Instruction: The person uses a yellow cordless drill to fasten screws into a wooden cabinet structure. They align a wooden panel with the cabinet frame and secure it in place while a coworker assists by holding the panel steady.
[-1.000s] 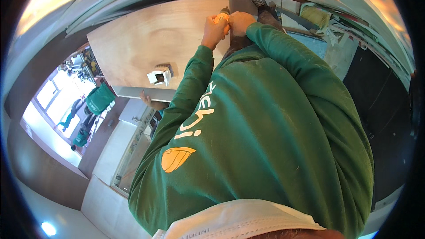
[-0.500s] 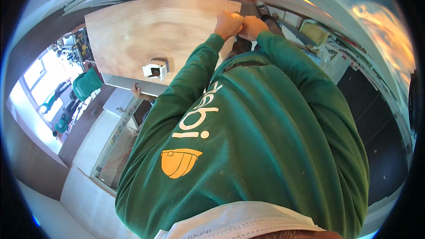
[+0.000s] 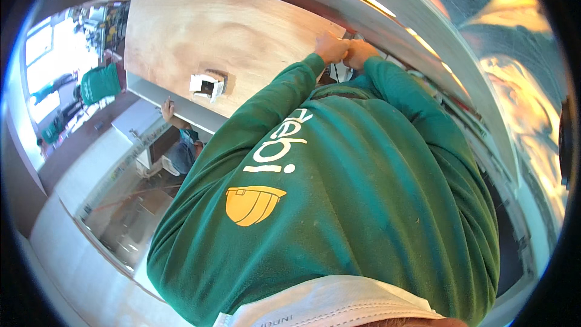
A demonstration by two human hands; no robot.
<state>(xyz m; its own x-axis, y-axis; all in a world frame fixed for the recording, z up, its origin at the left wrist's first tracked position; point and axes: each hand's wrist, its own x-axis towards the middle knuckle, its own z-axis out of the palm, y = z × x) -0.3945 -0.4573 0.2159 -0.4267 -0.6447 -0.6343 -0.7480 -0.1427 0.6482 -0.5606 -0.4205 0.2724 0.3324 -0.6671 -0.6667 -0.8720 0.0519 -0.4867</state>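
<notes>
A large pale plywood panel (image 3: 242,30) spreads out in front of me on the left. At its right-hand corner my left hand (image 3: 331,47) is closed, knuckles up. My right hand (image 3: 361,53) is closed too, pressed against the left one just past the panel's edge. Whatever the fingers pinch is hidden or too small to make out. On the panel's near side stands a small white open box (image 3: 198,83), torn-looking and dark inside, its brown side facing right.
Another person's hand (image 3: 167,109) rests at the grey side (image 3: 181,106) below the panel. Farther left, people in green tops (image 3: 100,83) stand near a bright window (image 3: 39,48). A long light-coloured edge (image 3: 387,9) curves past on the right, with a shiny reflective sheet (image 3: 514,72) beyond.
My view has turned, and my hands show farther right and slightly lower, still together at the panel's corner. More of the other person beneath the panel has come into sight.
</notes>
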